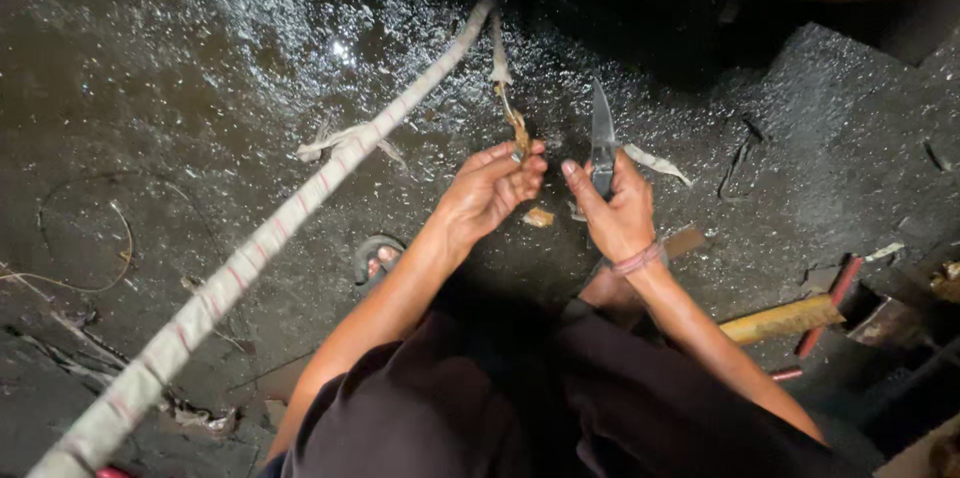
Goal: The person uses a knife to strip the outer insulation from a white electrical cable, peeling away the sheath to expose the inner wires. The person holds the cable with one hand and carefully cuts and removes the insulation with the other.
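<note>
My left hand (490, 188) pinches the frayed brownish end of a thin cable (514, 123) that runs up and away from me. My right hand (618, 213) grips a knife (602, 133) by its handle, the blade pointing up and away, a little right of the cable end. The two hands are close together above a dark, wet, glistening floor (200, 68). A red band circles my right wrist.
A thick white cable with red marks (270, 238) crosses diagonally from bottom left to top centre. Scraps of stripped covering (330, 143) lie on the floor. A loop of thin wire (85, 238) lies left. A yellowish bar (785, 318) and red rods lie right. My sandalled foot (377, 260) shows below.
</note>
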A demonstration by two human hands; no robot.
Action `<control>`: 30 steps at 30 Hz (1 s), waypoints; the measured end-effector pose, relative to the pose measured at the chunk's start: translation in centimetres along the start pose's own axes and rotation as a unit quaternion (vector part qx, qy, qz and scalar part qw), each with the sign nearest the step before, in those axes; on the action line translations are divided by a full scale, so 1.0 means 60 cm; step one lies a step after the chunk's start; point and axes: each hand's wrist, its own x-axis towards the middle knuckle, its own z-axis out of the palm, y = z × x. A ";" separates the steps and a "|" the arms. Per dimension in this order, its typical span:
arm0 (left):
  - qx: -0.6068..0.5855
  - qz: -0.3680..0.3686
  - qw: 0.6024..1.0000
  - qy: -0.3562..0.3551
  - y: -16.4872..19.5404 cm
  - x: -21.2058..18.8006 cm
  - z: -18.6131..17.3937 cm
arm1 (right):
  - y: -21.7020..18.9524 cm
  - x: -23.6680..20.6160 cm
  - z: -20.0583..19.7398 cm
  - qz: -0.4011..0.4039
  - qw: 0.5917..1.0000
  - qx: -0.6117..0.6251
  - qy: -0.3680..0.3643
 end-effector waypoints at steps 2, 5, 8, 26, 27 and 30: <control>0.000 -0.015 0.999 -0.048 0.015 0.000 -0.008 | 0.006 -0.002 -0.002 -0.006 1.000 0.012 -0.005; 0.021 -0.015 0.991 -0.134 0.012 0.014 -0.028 | 0.016 -0.006 -0.006 0.004 1.000 0.027 -0.003; -0.082 0.022 0.986 -0.143 -0.019 0.032 -0.035 | 0.023 -0.006 -0.007 0.008 0.999 0.035 0.008; 0.355 0.158 0.914 -0.112 -0.096 -0.028 -0.015 | 0.040 -0.001 -0.029 -0.028 0.999 0.026 0.004; 0.396 0.188 0.895 -0.086 -0.084 -0.061 -0.036 | 0.041 -0.003 -0.014 0.002 0.997 0.074 -0.022; 0.498 0.274 0.822 0.036 -0.043 -0.179 -0.088 | 0.044 0.000 0.040 0.126 0.962 0.215 -0.109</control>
